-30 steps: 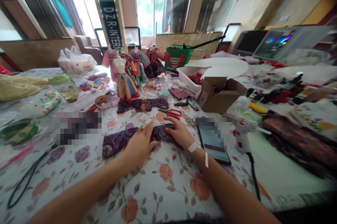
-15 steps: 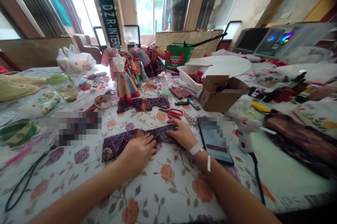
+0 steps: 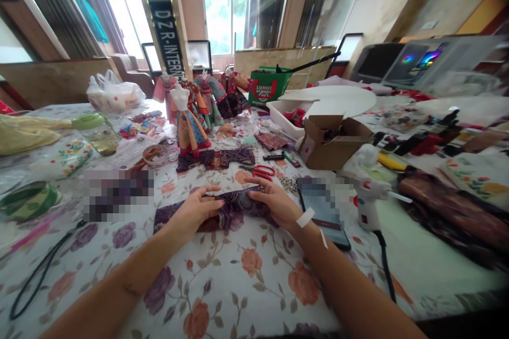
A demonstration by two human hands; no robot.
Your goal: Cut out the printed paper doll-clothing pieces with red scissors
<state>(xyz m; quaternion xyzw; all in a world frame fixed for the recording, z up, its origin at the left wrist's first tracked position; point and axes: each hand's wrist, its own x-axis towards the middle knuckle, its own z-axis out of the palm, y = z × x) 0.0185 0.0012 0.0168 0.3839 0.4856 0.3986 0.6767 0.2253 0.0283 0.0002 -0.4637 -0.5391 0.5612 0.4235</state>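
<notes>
A strip of dark purple paisley fabric lies in front of me on the flowered tablecloth, bunched up in its middle. My left hand grips it from the left, thumb and fingers closed on a fold. On the other side, my right hand pinches the right end, which is partly hidden under the fingers. Just beyond the fabric lie scissors with red handles. Close to my right wrist is a smartphone, lying face up.
A hot glue gun stands at the right, its cord trailing forward. Behind are an open cardboard box and a doll-sized dress form in a colourful skirt. Another patterned fabric piece lies beyond the scissors. A lidded jar stands left.
My left hand, flat on the fabric before, has lifted and drawn left, now gripping a fold. The fabric's middle has bunched up. My right hand stays at the right end.
</notes>
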